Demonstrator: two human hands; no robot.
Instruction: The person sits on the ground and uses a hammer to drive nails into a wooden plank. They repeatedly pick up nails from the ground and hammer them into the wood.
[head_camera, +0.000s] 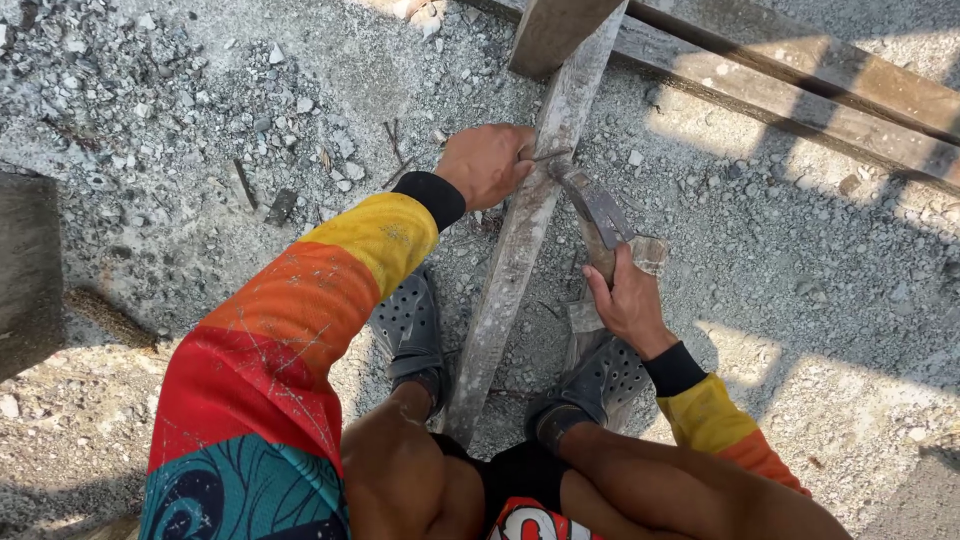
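Note:
My left hand (487, 163) rests on the left edge of a weathered wooden plank (515, 250) that runs from between my feet up toward the top of the view. It seems to pinch a thin nail against the wood. My right hand (628, 300) grips the wooden handle of a claw hammer (592, 205). The hammer's metal head lies on the plank just right of my left fingers. Both arms wear sleeves banded in black, yellow, orange and red.
Grey gravel and rubble (200, 110) cover the ground. Two long boards (820, 95) cross the upper right. A dark block (28, 270) stands at the left edge. My feet in grey perforated clogs (410, 330) flank the plank, with a short wood scrap (648, 252) nearby.

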